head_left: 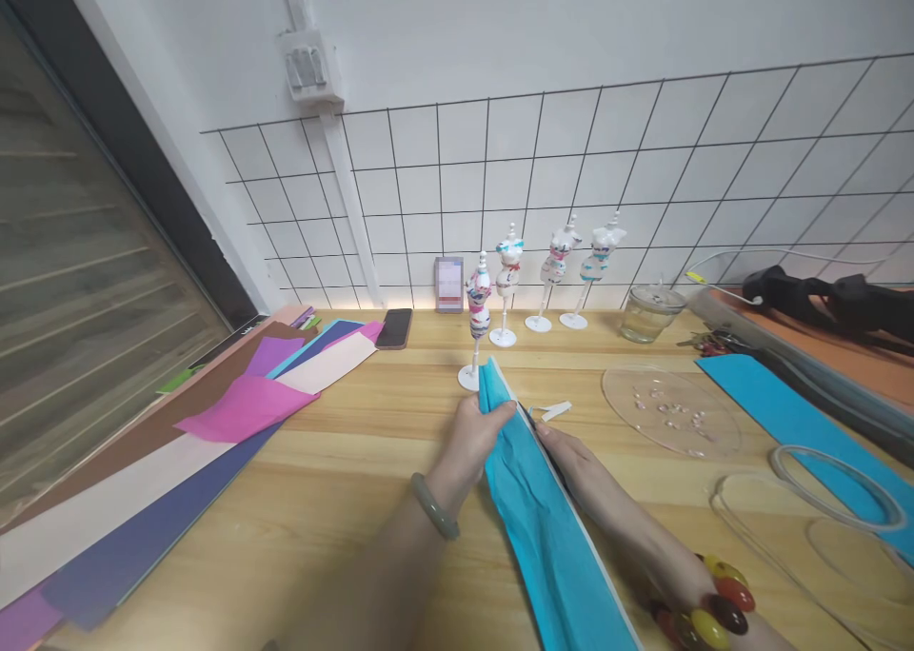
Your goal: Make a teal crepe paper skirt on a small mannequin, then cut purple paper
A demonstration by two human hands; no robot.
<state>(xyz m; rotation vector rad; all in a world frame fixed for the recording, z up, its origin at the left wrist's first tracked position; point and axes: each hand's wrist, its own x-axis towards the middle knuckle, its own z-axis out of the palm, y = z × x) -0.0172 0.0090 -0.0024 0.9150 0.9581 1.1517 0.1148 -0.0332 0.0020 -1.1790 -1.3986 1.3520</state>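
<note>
Over at nine o'clock on my feed (clock centred on the hands, wall at twelve), I had a messy fan of coloured sheets point(192, 499) on the wooden table point(357, 499), with a bright pink piece point(249, 408) lying on top. A dark phone point(395, 329) lay flat at ten, and a small lit screen point(449, 275) stood upright against the wall at eleven. Smack in the middle, the left hand point(472, 437), a greenish bangle point(433, 506) on its wrist, was pinching the far end of a crinkled blue sheet point(532, 513), thumb on top. That sheet had a white edge along its right side and ran back toward me at five. Between twelve and one I counted four little dress forms point(509, 251) on white stands, wrapped in colourful scraps. A white strip point(557, 410) lay just past the right hand point(577, 461), which sat by the sheet's white edge with something dark under it; I couldn't tell whether those fingers were gripping anything. Chunky beads point(729, 613) circled that wrist. At two I got a glass point(646, 329) of pale liquid, then at three a clear plate point(618, 396) with shiny bits point(671, 408), a flat blue strip point(757, 394) and a pale ring point(776, 463) partly over it.
</note>
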